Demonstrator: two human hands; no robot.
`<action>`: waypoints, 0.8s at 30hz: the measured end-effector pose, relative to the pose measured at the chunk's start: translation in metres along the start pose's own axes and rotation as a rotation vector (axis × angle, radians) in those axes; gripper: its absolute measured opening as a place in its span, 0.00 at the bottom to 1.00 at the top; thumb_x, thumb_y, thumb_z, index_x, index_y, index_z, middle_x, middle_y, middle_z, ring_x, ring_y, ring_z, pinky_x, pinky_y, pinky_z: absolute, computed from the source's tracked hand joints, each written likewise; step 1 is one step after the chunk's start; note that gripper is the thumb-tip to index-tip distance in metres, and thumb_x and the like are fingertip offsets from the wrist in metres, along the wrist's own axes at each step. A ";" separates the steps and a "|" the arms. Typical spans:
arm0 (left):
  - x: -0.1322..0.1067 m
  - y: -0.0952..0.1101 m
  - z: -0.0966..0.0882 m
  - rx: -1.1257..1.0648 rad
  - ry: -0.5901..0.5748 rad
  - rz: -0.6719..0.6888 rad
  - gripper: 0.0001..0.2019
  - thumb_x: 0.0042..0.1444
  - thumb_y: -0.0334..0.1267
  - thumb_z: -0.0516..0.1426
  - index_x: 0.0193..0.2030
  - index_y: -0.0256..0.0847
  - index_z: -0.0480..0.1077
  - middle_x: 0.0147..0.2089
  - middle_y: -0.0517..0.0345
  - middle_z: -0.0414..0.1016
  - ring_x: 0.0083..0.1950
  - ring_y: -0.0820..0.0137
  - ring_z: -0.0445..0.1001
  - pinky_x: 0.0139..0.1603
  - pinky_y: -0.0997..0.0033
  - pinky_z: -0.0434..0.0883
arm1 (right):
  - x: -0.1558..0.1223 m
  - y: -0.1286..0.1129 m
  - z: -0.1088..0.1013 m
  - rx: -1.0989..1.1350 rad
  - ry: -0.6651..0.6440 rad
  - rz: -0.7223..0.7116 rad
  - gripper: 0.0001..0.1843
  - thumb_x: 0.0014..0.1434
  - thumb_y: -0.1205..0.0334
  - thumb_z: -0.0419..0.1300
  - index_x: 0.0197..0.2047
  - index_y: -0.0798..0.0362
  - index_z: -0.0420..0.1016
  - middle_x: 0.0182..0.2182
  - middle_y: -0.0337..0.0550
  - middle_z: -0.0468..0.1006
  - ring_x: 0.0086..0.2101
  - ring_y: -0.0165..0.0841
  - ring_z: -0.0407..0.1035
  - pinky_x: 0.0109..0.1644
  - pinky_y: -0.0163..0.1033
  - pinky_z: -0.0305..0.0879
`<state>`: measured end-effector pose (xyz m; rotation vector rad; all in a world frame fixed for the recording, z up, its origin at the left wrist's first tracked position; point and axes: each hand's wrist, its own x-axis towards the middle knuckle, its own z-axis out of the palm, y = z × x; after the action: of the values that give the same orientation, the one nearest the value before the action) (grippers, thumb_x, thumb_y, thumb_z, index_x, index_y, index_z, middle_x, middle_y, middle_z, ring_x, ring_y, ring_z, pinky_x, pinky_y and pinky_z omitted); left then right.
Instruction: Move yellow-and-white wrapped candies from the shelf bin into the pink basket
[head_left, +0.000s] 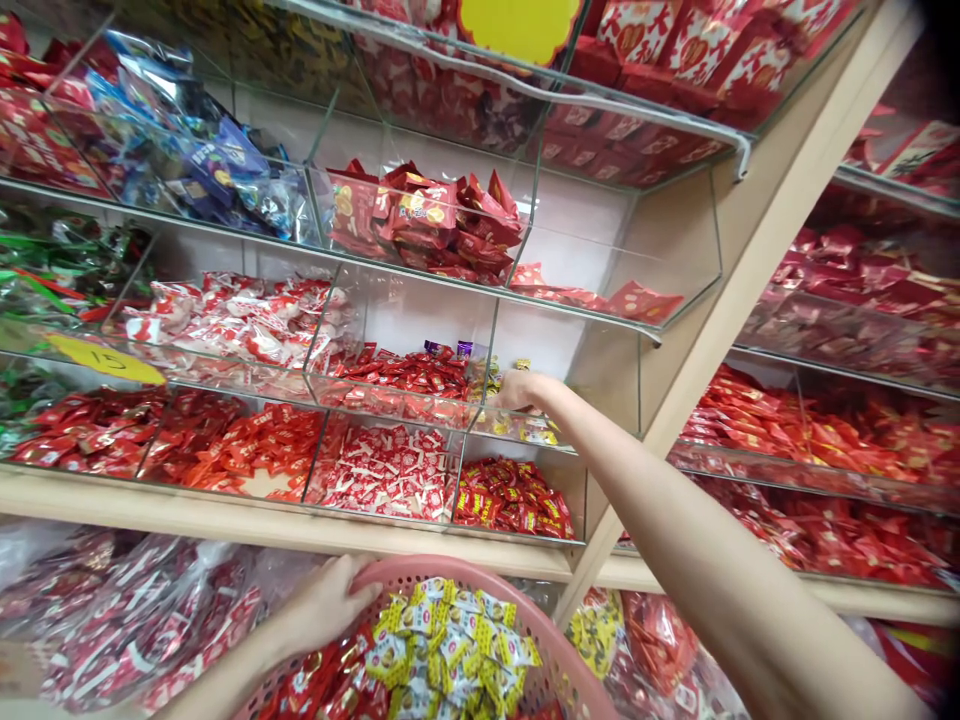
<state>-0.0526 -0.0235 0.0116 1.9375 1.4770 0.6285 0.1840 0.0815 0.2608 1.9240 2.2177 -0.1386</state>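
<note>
My left hand (330, 604) is closed on the upper left rim of a pink perforated plastic basket (424, 568). In the basket, yellow-and-white wrapped candies (446, 645) lie heaped over red-wrapped candies (330, 680). My right hand (519, 392) reaches into a clear shelf compartment on the right side, above the basket. A few yellow-wrapped candies (538, 430) lie around and below that hand in the compartment. Its fingers point down and are mostly hidden, so I cannot see whether they hold anything.
Clear dividers (491, 340) separate the compartments of red, blue and green packets. Red candies (510, 495) fill the bin below my right hand. A wooden post (750, 240) stands to the right. Bagged candies (150, 630) lie under the shelf; a yellow price tag (109, 358) hangs left.
</note>
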 end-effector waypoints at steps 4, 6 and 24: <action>0.001 0.000 0.000 0.009 -0.028 0.024 0.22 0.51 0.45 0.53 0.53 0.43 0.69 0.52 0.57 0.75 0.53 0.60 0.71 0.52 0.65 0.65 | -0.001 -0.003 0.001 -0.047 -0.105 0.051 0.25 0.42 0.46 0.64 0.31 0.63 0.75 0.21 0.47 0.72 0.27 0.36 0.69 0.30 0.38 0.66; 0.001 0.000 0.001 0.021 -0.036 0.034 0.22 0.52 0.45 0.52 0.53 0.43 0.69 0.52 0.56 0.75 0.53 0.60 0.71 0.52 0.65 0.65 | -0.002 0.000 0.000 -0.037 -0.086 0.044 0.24 0.43 0.48 0.64 0.33 0.63 0.75 0.24 0.47 0.73 0.27 0.34 0.68 0.30 0.37 0.66; 0.002 -0.005 0.002 0.032 -0.024 0.022 0.22 0.52 0.45 0.52 0.52 0.42 0.69 0.52 0.55 0.75 0.52 0.60 0.71 0.51 0.66 0.66 | -0.005 0.061 0.009 0.086 -0.220 -0.009 0.26 0.34 0.48 0.69 0.34 0.56 0.75 0.26 0.41 0.76 0.25 0.29 0.67 0.29 0.32 0.63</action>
<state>-0.0538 -0.0215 0.0066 1.9817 1.4607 0.5926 0.2461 0.0842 0.2571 1.8406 2.1070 -0.4323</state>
